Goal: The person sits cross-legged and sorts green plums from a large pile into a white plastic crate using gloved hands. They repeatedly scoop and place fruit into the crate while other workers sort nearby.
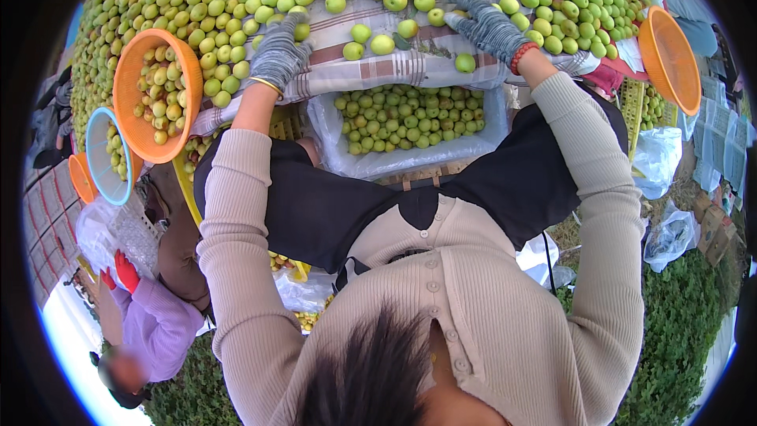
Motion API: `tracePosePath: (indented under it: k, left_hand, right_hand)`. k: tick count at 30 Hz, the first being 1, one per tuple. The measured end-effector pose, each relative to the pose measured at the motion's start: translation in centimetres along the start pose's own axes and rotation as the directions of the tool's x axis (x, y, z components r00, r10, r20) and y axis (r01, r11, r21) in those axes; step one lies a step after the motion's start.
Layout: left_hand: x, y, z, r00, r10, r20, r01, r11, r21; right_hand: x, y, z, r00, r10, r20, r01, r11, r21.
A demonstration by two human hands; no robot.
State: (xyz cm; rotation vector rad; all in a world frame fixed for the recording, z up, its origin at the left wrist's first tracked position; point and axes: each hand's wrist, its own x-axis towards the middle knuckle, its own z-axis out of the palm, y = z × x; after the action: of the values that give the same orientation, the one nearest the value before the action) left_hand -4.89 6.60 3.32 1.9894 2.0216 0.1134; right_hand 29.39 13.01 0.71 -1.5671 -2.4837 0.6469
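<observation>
My left hand [281,50], in a grey knit glove, rests palm down at the near edge of a heap of green jujube fruits [225,41]. One fruit [301,31] shows between its thumb and fingers; no firm grip is visible. My right hand [486,25], gloved alike, lies with spread fingers against the heap's right part. A single fruit [436,16] sits beside its fingertips. Between both hands, a few loose fruits [382,44] lie on a checked cloth [355,74]. Below the cloth's edge, a plastic-lined crate [408,163] between my knees holds many fruits.
An orange basket [125,94] of browner fruits stands left, near a blue-rimmed basket [94,157]. Another orange basket [671,59] tilts at the right edge. A person in a purple sweater [159,313] and red gloves sits at lower left. Plastic bags [657,160] lie right.
</observation>
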Motion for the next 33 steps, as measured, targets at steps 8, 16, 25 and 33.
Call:
tracePosePath:
  k: [8,16,25,33]
  left_hand:
    - [0.6,3.1,4.5,0.964,0.254,0.082,-0.189,0.867,-0.461]
    - [1.3,6.1,3.0,0.869,0.303,0.391,0.033,0.754,-0.657]
    - [0.5,6.8,0.0,0.801,0.378,0.464,0.211,0.547,-0.81]
    - [4.0,8.7,4.2,0.865,0.498,-0.053,-0.498,0.843,-0.206]
  right_hand:
    - [1.1,-4.1,0.5,0.954,0.008,0.3,-0.137,0.9,0.413]
    - [1.0,-3.5,1.1,0.931,-0.037,0.364,-0.168,0.841,0.515]
    - [-1.6,-2.8,-2.8,0.78,-0.259,0.569,-0.117,0.834,0.539]
    - [3.6,-4.2,0.0,0.965,-0.238,-0.106,0.245,0.968,0.055]
